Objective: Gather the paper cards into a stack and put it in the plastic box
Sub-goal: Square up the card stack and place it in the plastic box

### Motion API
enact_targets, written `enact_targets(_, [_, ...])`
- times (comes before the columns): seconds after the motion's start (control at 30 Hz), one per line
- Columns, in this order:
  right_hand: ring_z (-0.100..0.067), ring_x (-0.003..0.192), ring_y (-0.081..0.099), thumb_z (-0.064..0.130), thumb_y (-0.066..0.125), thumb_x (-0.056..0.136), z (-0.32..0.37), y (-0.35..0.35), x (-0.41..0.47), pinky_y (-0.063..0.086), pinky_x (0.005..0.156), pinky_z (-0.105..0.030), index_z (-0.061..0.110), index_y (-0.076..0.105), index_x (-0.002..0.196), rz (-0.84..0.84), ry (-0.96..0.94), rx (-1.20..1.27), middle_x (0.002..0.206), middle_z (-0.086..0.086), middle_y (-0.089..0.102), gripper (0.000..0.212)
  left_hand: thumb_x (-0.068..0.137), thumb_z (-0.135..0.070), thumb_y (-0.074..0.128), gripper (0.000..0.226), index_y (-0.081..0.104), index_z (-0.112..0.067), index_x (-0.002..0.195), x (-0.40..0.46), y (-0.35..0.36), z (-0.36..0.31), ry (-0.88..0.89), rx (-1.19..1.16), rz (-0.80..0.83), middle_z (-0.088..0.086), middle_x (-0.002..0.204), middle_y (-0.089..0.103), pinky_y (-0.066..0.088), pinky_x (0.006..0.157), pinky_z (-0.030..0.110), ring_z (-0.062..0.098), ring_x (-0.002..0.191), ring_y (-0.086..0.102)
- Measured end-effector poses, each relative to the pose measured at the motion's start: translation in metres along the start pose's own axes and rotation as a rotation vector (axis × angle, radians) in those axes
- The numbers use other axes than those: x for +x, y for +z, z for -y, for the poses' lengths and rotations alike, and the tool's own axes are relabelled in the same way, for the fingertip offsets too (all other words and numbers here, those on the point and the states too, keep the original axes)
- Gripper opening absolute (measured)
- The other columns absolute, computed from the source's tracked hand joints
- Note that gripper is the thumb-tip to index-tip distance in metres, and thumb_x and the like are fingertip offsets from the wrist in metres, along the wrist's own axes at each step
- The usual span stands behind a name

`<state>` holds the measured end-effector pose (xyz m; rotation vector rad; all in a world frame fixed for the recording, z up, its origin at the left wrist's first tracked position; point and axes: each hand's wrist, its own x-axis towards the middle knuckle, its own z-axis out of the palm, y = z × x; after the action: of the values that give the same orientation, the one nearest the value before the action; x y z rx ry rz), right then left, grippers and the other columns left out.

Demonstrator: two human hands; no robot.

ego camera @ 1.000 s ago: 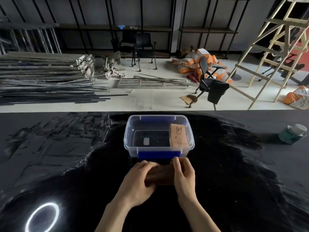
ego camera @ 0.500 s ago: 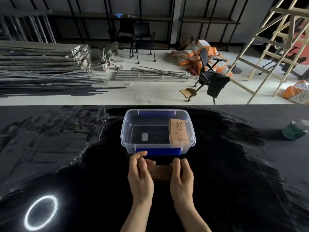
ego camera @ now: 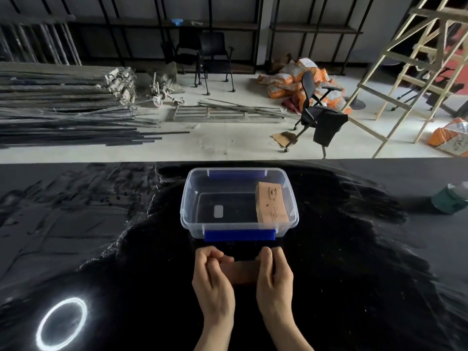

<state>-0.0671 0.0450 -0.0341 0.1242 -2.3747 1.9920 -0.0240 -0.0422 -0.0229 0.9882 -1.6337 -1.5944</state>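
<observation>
Head view: plastic box [ego camera: 238, 225] with card stack [ego camera: 272, 205] inside right; both hands' grip closed around brown cards [ego camera: 240, 272].

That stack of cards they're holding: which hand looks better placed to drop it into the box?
Probably the right hand. It grips the stack of cards nearer the box side where cards already lie. The left hand holds the other end.

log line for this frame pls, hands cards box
left hand: holds left end of card stack | right hand: holds right end | stack: outside, near side of plastic box | box: open, cards at right
</observation>
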Motion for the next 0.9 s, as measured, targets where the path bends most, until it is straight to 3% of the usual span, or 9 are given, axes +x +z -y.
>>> enact_targets(0.13, [-0.008, 0.052, 0.051, 0.02, 0.048, 0.105, -0.002, -0.001, 0.0, 0.046, 0.049, -0.029, 0.015, 0.057, 0.076, 0.016, 0.004, -0.024, 0.064, -0.008, 0.062, 0.031, 0.1, 0.005, 0.036, 0.042, 0.055, -0.025, 0.078, 0.002, -0.003, 0.001, -0.035, 0.02, 0.042, 0.009, 0.075, 0.071, 0.055, 0.074, 0.04, 0.01, 0.071, 0.067])
enact_targets(0.2, [-0.01, 0.053, 0.051, 0.02, 0.048, 0.106, -0.001, 0.0, 0.0, 0.047, 0.049, -0.032, 0.015, 0.057, 0.076, 0.017, 0.014, -0.013, 0.065, -0.012, 0.062, 0.031, 0.104, -0.003, 0.037, 0.037, 0.059, -0.026, 0.086, 0.004, -0.011, 0.0, -0.016, 0.079, 0.135, 0.005, 0.081, 0.072, 0.055, 0.076, 0.041, 0.009, 0.076, 0.067])
enact_targets(0.3, [-0.012, 0.052, 0.052, 0.02, 0.048, 0.106, -0.001, 0.0, -0.001, 0.047, 0.049, -0.027, 0.013, 0.058, 0.076, 0.003, 0.007, 0.001, 0.065, -0.012, 0.063, 0.032, 0.106, -0.033, 0.04, 0.021, 0.06, -0.036, 0.113, 0.006, -0.027, -0.006, 0.161, 0.287, 0.301, -0.009, 0.095, 0.071, 0.053, 0.078, 0.028, 0.006, 0.089, 0.068])
enact_targets(0.37, [-0.02, 0.052, 0.055, 0.018, 0.049, 0.106, 0.001, 0.0, -0.001, 0.049, 0.05, -0.031, 0.012, 0.057, 0.076, 0.001, 0.007, 0.007, 0.065, -0.012, 0.063, 0.032, 0.097, -0.051, 0.045, 0.034, 0.055, -0.04, 0.128, 0.013, -0.041, -0.02, 0.313, 0.407, 0.439, -0.019, 0.112, 0.066, 0.049, 0.091, 0.023, 0.003, 0.109, 0.063])
enact_targets(0.47, [-0.026, 0.054, 0.053, 0.016, 0.049, 0.106, 0.0, 0.0, -0.001, 0.05, 0.052, -0.041, 0.012, 0.056, 0.075, 0.009, 0.026, 0.035, 0.066, -0.014, 0.061, 0.032, 0.085, -0.051, 0.061, 0.058, 0.045, -0.043, 0.14, 0.025, -0.049, -0.042, 0.574, 0.742, 0.755, -0.028, 0.133, 0.052, 0.038, 0.111, 0.022, -0.005, 0.129, 0.046])
enact_targets(0.53, [-0.017, 0.054, 0.05, 0.015, 0.049, 0.106, 0.0, 0.0, -0.001, 0.048, 0.052, -0.04, 0.012, 0.054, 0.073, 0.007, 0.041, 0.032, 0.066, -0.015, 0.059, 0.034, 0.081, -0.039, 0.069, 0.069, 0.04, -0.043, 0.143, 0.027, -0.045, -0.05, 0.647, 0.943, 0.886, -0.025, 0.139, 0.051, 0.036, 0.116, 0.024, -0.001, 0.131, 0.045])
enact_targets(0.77, [-0.014, 0.06, 0.061, 0.029, 0.055, 0.101, 0.014, -0.008, -0.002, 0.054, 0.057, -0.028, 0.014, 0.061, 0.08, 0.102, 0.073, 0.066, 0.068, -0.001, 0.067, 0.027, 0.083, -0.02, 0.072, 0.056, 0.052, -0.04, 0.131, 0.029, -0.036, -0.052, 0.546, 1.054, 0.851, -0.019, 0.127, 0.065, 0.051, 0.103, 0.029, 0.006, 0.119, 0.06])
enact_targets(0.83, [-0.016, 0.076, 0.072, 0.03, 0.063, 0.098, 0.023, -0.019, -0.001, 0.06, 0.07, -0.033, 0.019, 0.068, 0.094, 0.142, 0.077, 0.108, 0.084, -0.003, 0.076, 0.013, 0.082, -0.026, 0.076, 0.053, 0.054, -0.043, 0.128, 0.03, -0.039, -0.053, 0.45, 0.962, 0.809, -0.021, 0.124, 0.067, 0.054, 0.101, 0.028, 0.002, 0.114, 0.064])
enact_targets(0.9, [-0.015, 0.093, 0.074, 0.035, 0.072, 0.092, 0.031, -0.031, 0.001, 0.061, 0.082, -0.036, 0.023, 0.067, 0.114, 0.18, 0.146, 0.209, 0.1, 0.0, 0.078, 0.025, 0.078, -0.037, 0.081, 0.043, 0.06, -0.044, 0.115, 0.029, -0.043, -0.053, 0.35, 0.715, 0.717, -0.022, 0.11, 0.074, 0.057, 0.093, 0.022, -0.003, 0.103, 0.069])
